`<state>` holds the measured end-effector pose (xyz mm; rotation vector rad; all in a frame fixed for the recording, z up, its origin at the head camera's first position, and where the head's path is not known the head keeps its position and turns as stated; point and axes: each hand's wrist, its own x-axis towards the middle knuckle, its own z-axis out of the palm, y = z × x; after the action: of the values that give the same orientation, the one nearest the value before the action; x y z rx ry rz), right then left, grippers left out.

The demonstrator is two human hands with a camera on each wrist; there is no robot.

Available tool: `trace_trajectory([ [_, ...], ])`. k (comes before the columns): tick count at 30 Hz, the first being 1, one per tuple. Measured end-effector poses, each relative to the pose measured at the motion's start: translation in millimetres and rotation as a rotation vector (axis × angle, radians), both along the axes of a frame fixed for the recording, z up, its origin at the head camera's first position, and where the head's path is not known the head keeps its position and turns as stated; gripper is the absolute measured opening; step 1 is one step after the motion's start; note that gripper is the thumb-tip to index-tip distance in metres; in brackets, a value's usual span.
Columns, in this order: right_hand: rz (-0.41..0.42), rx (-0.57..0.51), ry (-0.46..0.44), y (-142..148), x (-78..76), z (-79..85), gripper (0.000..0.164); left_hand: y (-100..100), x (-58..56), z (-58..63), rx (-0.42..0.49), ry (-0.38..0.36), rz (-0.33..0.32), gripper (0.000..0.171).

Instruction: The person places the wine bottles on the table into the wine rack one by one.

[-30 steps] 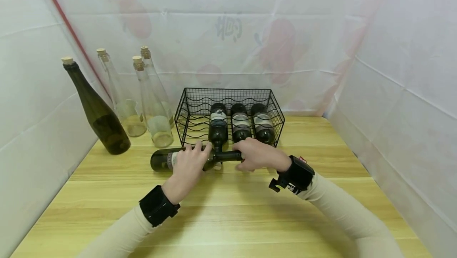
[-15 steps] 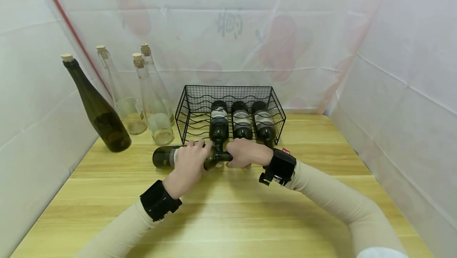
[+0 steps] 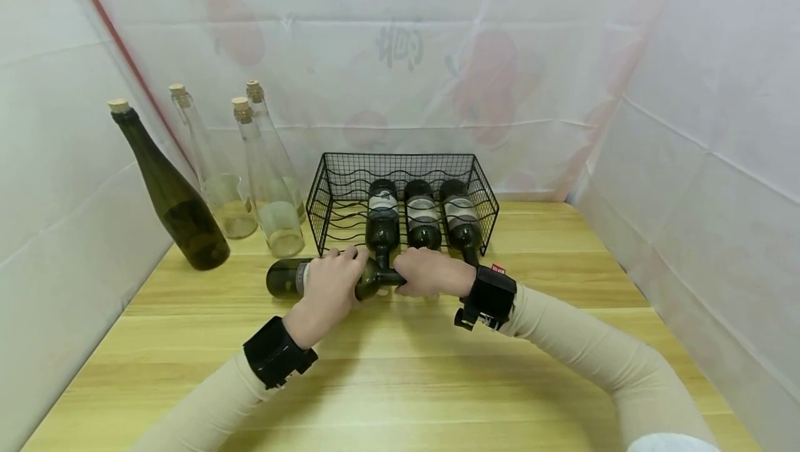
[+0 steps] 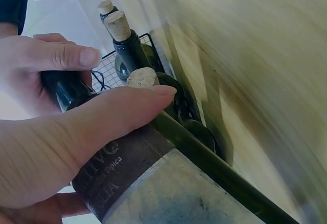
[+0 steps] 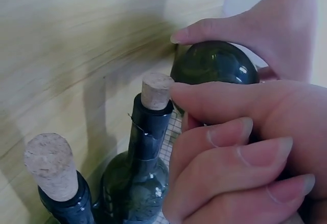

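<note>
A dark green wine bottle [image 3: 286,278] lies sideways in front of a black wire rack [image 3: 400,155], its neck pointing right. My left hand [image 3: 330,291] grips the body; in the left wrist view its thumb lies along the bottle by the label [image 4: 184,196]. Curled fingers of my right hand [image 3: 434,272] hold the neck, whose tip they hide in the head view. Three corked dark bottles [image 3: 382,223] lie in the rack, necks towards me. Corks [image 5: 157,90] of two of them show close to the right hand in the right wrist view.
On the left stand several corked bottles: a tall dark green bottle [image 3: 178,195] and three clear bottles [image 3: 279,219]. The rack's left slots hold no bottle. White printed sheets [image 3: 562,56] enclose the wooden table [image 3: 406,382] at the back and sides.
My right hand has slid left along the neck, closer to the bottle's shoulder, mostly in the first half second. The left hand and the bottle are nearly where they were.
</note>
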<state>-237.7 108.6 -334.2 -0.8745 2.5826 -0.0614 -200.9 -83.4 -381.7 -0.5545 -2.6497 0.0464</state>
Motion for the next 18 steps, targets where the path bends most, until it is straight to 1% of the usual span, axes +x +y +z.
trace_trajectory([
  [6,0.007,-0.042,0.036,1.3,4.5,-7.2,0.018,-0.3,2.5,-1.2,0.004,-0.022,0.001,0.074],
  [10,0.002,-0.057,0.045,1.0,5.8,-11.8,0.016,0.1,4.5,-0.9,-0.010,-0.028,0.008,0.075],
  [14,0.010,-0.042,0.092,-0.7,6.5,-15.2,0.012,0.3,6.7,1.8,-0.025,-0.021,0.018,0.078],
  [18,0.011,-0.042,0.143,-2.8,7.8,-18.0,0.013,0.5,7.9,6.4,-0.041,-0.050,0.033,0.075],
])
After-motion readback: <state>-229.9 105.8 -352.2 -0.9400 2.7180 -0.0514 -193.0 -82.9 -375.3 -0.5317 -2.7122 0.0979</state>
